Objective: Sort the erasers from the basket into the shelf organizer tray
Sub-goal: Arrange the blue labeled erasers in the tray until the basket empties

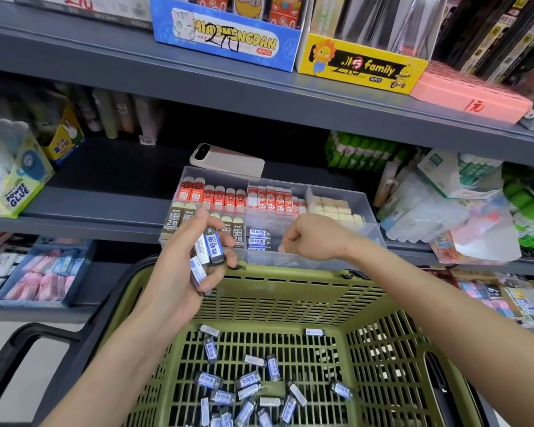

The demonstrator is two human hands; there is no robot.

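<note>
Head view, blue-labelled black erasers [213, 246], green basket [290, 274]

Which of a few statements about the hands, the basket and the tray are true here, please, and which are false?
1. The left hand holds several blue-sleeved erasers. True.
2. The green basket is empty. False: many loose erasers lie on its bottom.
3. The right hand is over the clear tray. True.
4. Red-sleeved erasers fill the tray's right end. False: they stand at the back left and middle, and cream blocks fill the right end.
5. The phone lies in the basket. False: it lies on the shelf behind the tray.
</note>
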